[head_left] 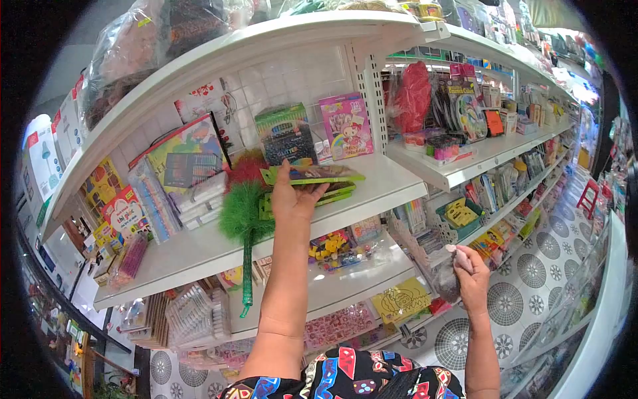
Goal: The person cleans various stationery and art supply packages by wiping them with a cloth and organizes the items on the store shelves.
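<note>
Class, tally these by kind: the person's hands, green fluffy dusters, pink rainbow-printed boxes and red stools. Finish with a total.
Left hand and right hand: 2
Green fluffy duster: 1
Pink rainbow-printed box: 1
Red stool: 1
Total: 5

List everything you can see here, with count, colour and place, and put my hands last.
Metal shelves: several, white, ahead and right
Flat glossy packs: several, green, stacked on the nearest shelf
Bristly brush with twisted handle: one, green, left of the packs
Upright rectangular box: one, black and green, behind the packs
Upright cartoon box: one, pink, right of the black one
Flat printed sheet: one, yellow, lower shelf
Stool: one, red, far right
Smaller goods: too many to count
Left hand: one, bare, touching the packs
Right hand: one, bare, at right, gripping a pale pinkish item
</note>
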`<state>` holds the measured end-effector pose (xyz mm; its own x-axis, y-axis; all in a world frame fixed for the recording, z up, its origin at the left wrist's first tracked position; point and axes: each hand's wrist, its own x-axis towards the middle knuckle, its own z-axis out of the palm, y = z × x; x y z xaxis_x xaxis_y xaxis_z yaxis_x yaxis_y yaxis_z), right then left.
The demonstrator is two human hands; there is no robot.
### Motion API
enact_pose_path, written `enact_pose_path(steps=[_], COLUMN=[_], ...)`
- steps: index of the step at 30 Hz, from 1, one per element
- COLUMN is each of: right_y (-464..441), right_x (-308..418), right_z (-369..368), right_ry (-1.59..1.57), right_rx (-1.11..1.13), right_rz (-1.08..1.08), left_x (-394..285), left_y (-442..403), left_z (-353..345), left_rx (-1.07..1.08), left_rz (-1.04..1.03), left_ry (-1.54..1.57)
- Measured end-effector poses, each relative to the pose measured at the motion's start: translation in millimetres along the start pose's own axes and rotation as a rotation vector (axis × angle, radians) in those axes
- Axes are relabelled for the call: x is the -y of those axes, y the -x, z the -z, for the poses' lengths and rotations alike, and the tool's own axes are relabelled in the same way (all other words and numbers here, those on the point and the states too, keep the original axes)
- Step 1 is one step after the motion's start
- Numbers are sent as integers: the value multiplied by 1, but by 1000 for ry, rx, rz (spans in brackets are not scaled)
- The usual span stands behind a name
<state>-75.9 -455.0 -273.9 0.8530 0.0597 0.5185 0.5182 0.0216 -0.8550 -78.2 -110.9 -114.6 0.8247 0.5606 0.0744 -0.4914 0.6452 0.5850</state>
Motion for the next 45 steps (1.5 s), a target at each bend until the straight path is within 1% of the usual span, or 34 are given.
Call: enact_pose_path(steps=[1, 2, 5, 8, 13, 15, 16, 19, 20, 22, 24, 25, 27, 28, 29, 31, 32, 34, 36, 38, 40, 41, 42, 44, 45], right_y=[-1, -1, -6, -22, -76, -103, -116, -151, -163, -178, -191, -195, -203, -206, -205, -204, -205, -207, -205, -204, -201, -200, -201, -201, -202], right_x=[2, 3, 0, 12, 46, 48, 46, 31, 23, 13, -1, -4, -12, -16, -11, -4, -4, -4, -4, -7, -8, -9, -11, -12, -14], right_z=[-3, -5, -9, -18, -37, -48, -55, -78, -86, -103, -118, -124, -134, -138, -137, -132, -136, -138, -137, -130, -130, -130, -128, -128, -129], right_ry=[-4, -8, -18, -32, -70, -155, -198, -196, -141, -126, -113, -21, 164, 162, 221, 344, 341, 400, 404, 349, 345, 348, 365, 372, 376], right_rx=[26, 52, 114, 148, 144, 146, 148, 108, 91, 46, 37, 25, -1, 21, 46, 90, 95, 105, 120, 108, 73, 53, 90, 57, 45], right_rz=[3, 4, 38, 90, 193, 201, 205, 224, 307, 318, 333, 340, 355, 351, 400, 498, 485, 490, 495, 503, 486, 475, 449, 447, 447], left_x=[-4, -8, -20, -22, -41, -46, -45, -36, -37, -41, -39, -39, -36, -34, -31, -18, -17, 0, 22, 54, 62, 65, 70, 80, 84], left_y=[-4, -10, -15, -16, -22, -32, -27, 2, 3, 2, -1, -3, -14, -13, -9, 15, 29, 4, -34, -120, -162, -171, -180, -191, -196], left_z=[6, 13, 21, 28, 51, 65, 62, 42, 46, 56, 54, 52, 54, 52, 47, 28, 1, -26, -74, -113, -122, -129, -134, -143, -145], left_rx=[-4, 36, 104, 86, 27, -8, -17, -120, -66, 43, 79, 98, -11, -78, -184, -449, -312, 38, 219, 126, -12, -78, -141, -273, -298], left_rz=[-1, 16, 117, 21, -102, -156, -165, -261, -258, -249, -381, -450, -595, -736, -877, -1292, -1375, -1088, -860, -681, -568, -507, -489, -443, -462], left_ry=[-12, 24, 98, 76, -301, -423, -389, -284, -330, -424, -552, -617, -845, -1079, -1308, -1994, -2004, -1492, -1270, -1468, -1617, -1687, -1704, -1732, -1753])
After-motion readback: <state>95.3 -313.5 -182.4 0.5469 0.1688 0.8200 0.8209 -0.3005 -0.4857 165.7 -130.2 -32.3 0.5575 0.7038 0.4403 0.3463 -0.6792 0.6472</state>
